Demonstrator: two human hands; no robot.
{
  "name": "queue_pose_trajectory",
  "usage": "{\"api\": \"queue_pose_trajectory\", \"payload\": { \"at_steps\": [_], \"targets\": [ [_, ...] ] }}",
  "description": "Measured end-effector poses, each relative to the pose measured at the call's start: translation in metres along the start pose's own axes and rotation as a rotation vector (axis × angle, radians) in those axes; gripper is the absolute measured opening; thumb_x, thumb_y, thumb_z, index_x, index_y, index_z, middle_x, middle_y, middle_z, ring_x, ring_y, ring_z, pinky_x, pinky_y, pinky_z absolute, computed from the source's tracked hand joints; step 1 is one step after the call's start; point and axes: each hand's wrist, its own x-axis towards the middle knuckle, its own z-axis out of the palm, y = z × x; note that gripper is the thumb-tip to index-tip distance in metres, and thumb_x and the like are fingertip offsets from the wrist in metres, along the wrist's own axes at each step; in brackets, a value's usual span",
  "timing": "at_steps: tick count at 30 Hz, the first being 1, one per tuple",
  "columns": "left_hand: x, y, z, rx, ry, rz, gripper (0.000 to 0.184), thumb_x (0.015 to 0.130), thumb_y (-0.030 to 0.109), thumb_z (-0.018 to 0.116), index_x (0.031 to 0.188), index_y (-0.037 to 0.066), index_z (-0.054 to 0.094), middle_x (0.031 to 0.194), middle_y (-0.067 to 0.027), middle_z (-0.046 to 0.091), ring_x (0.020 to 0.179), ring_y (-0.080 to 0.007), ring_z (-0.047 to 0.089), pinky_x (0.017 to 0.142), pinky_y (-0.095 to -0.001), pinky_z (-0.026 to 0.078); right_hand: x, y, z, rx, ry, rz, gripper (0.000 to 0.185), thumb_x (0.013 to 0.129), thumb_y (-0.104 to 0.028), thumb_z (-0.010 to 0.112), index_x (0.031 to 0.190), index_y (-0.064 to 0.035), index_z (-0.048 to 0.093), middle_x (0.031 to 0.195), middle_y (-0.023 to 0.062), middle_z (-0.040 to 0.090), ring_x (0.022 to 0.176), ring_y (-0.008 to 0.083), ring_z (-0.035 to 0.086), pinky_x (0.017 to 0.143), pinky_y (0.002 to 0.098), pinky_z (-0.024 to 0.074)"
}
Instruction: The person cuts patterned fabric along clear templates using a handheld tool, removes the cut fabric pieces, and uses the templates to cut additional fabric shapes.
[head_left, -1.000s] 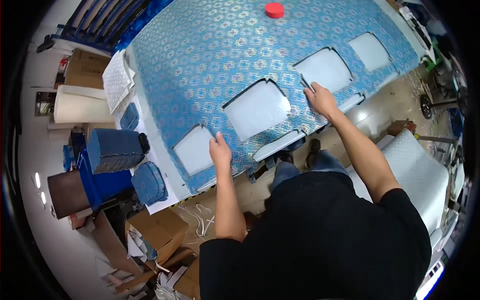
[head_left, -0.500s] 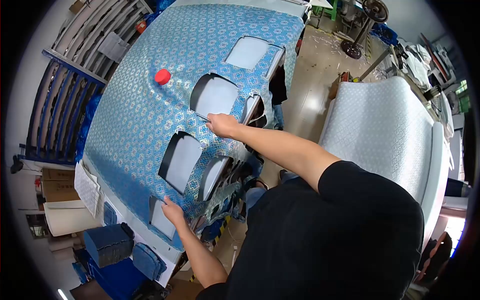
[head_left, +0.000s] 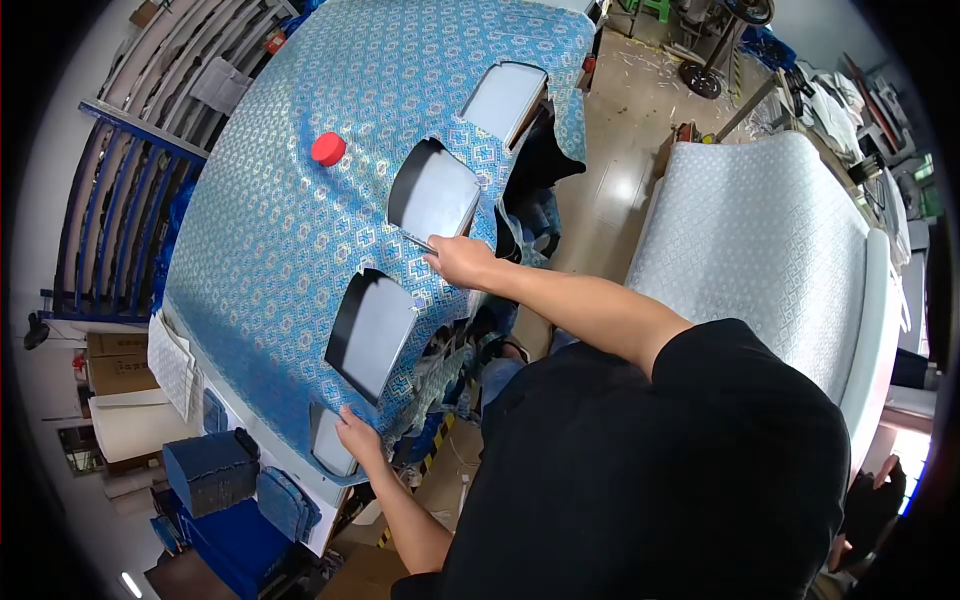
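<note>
Blue patterned fabric point(head_left: 260, 250) covers a wide table, with several curved holes cut through it that show a pale surface. My right hand point(head_left: 462, 262) is closed around a slim metal tool point(head_left: 415, 242), whose kind I cannot make out. The tool's tip lies on the fabric strip between two holes. Lower down, my left hand point(head_left: 360, 440) grips the fabric beside the lowest hole point(head_left: 328, 440), at the table's near edge. A red round object point(head_left: 328, 149) rests on the fabric farther in.
Loose fabric point(head_left: 435, 375) hangs off the near edge. Stacked blue cut pieces point(head_left: 210, 470) stand at lower left. A large roll of pale patterned material point(head_left: 730, 240) lies behind me at right. Metal racks point(head_left: 120, 220) line the left wall; a weighted stand point(head_left: 705, 80) is at back right.
The fabric's near edge has slid off the table toward me, and a dark flap now hangs farther out near the upper holes. Both hands have shifted slightly toward me.
</note>
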Motion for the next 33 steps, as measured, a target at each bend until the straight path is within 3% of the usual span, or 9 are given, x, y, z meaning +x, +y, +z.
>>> {"api": "queue_pose_trajectory", "payload": {
  "at_steps": [10, 18, 19, 22, 23, 24, 26, 29, 33],
  "targets": [
    [-0.014, -0.007, -0.003, -0.052, -0.059, -0.015, 0.058, 0.11, 0.042, 0.047, 0.104, -0.014, 0.062, 0.095, -0.0313, 0.066, 0.087, -0.0476, 0.063, 0.082, -0.0531, 0.048, -0.012, 0.003, 0.01, -0.021, 0.003, -0.042, 0.031, 0.104, -0.035, 0.058, 0.108, -0.0045, 0.058, 0.081, 0.0197, 0.07, 0.072, 0.0423, 0.068, 0.062, 0.0575, 0.0513],
    [-0.008, -0.019, 0.012, 0.031, -0.015, -0.097, 0.052, 0.11, 0.04, 0.051, 0.107, -0.011, 0.06, 0.097, -0.0304, 0.066, 0.087, -0.0454, 0.063, 0.081, -0.0519, 0.049, -0.01, 0.012, 0.025, 0.081, -0.054, -0.051, 0.029, 0.103, -0.035, 0.062, 0.1, -0.0061, 0.055, 0.081, 0.0182, 0.067, 0.078, 0.044, 0.066, 0.067, 0.0563, 0.0499],
    [-0.012, -0.008, 0.01, -0.007, -0.024, -0.198, 0.046, 0.109, 0.039, 0.055, 0.11, -0.006, 0.057, 0.101, -0.0236, 0.062, 0.092, -0.0365, 0.062, 0.082, -0.0497, 0.047, -0.009, 0.022, 0.033, 0.087, -0.006, -0.091, 0.029, 0.102, -0.033, 0.064, 0.099, -0.0057, 0.055, 0.088, 0.0187, 0.068, 0.084, 0.0435, 0.066, 0.07, 0.0556, 0.0497],
    [-0.012, -0.026, 0.018, -0.159, 0.019, -0.241, 0.043, 0.106, 0.021, 0.062, 0.137, -0.006, 0.048, 0.12, -0.0185, 0.062, 0.103, -0.0273, 0.064, 0.088, -0.0396, 0.053, -0.015, 0.041, 0.047, 0.15, 0.111, -0.165, 0.025, 0.101, -0.024, 0.066, 0.096, -0.0022, 0.056, 0.122, 0.0222, 0.065, 0.112, 0.0428, 0.061, 0.088, 0.0505, 0.0501],
    [-0.012, -0.033, 0.016, -0.15, 0.026, -0.252, 0.043, 0.106, 0.021, 0.062, 0.137, -0.006, 0.048, 0.12, -0.0185, 0.062, 0.103, -0.0273, 0.064, 0.088, -0.0396, 0.053, -0.018, 0.054, 0.056, 0.148, 0.239, -0.267, 0.025, 0.101, -0.023, 0.066, 0.096, -0.0012, 0.056, 0.129, 0.0225, 0.063, 0.117, 0.043, 0.06, 0.094, 0.0489, 0.0503],
    [-0.012, -0.033, 0.018, -0.221, 0.077, -0.214, 0.042, 0.106, 0.019, 0.062, 0.137, -0.006, 0.049, 0.122, -0.0189, 0.061, 0.104, -0.027, 0.063, 0.09, -0.039, 0.053, -0.026, 0.052, 0.046, 0.158, 0.168, -0.18, 0.024, 0.102, -0.022, 0.065, 0.098, 0.0005, 0.057, 0.138, 0.0218, 0.06, 0.124, 0.0433, 0.057, 0.102, 0.0459, 0.0488],
    [-0.017, -0.032, 0.021, -0.263, 0.131, -0.177, 0.041, 0.104, 0.015, 0.063, 0.137, -0.006, 0.05, 0.127, -0.0193, 0.056, 0.107, -0.0263, 0.061, 0.092, -0.0386, 0.053, -0.031, 0.069, 0.052, 0.226, 0.076, -0.109, 0.03, 0.104, -0.019, 0.062, 0.126, 0.0007, 0.061, 0.143, 0.0203, 0.058, 0.126, 0.0401, 0.058, 0.104, 0.0439, 0.0488],
    [-0.015, -0.006, 0.017, -0.206, 0.09, -0.129, 0.039, 0.104, 0.017, 0.062, 0.136, -0.005, 0.053, 0.127, -0.0188, 0.057, 0.109, -0.0278, 0.061, 0.093, -0.0392, 0.052, -0.032, 0.075, 0.051, 0.275, -0.029, -0.047, 0.037, 0.103, -0.021, 0.063, 0.133, 0.0005, 0.06, 0.13, 0.0194, 0.064, 0.12, 0.039, 0.061, 0.101, 0.0439, 0.0497],
    [0.001, 0.03, 0.029, -0.235, 0.04, -0.056, 0.039, 0.106, 0.022, 0.06, 0.136, -0.003, 0.055, 0.129, -0.0183, 0.058, 0.116, -0.0301, 0.06, 0.098, -0.0418, 0.05, -0.02, 0.068, 0.034, 0.186, -0.128, -0.056, 0.029, 0.104, -0.03, 0.059, 0.103, -0.0006, 0.06, 0.109, 0.0212, 0.064, 0.105, 0.0434, 0.061, 0.088, 0.0513, 0.0494]
  ]
}}
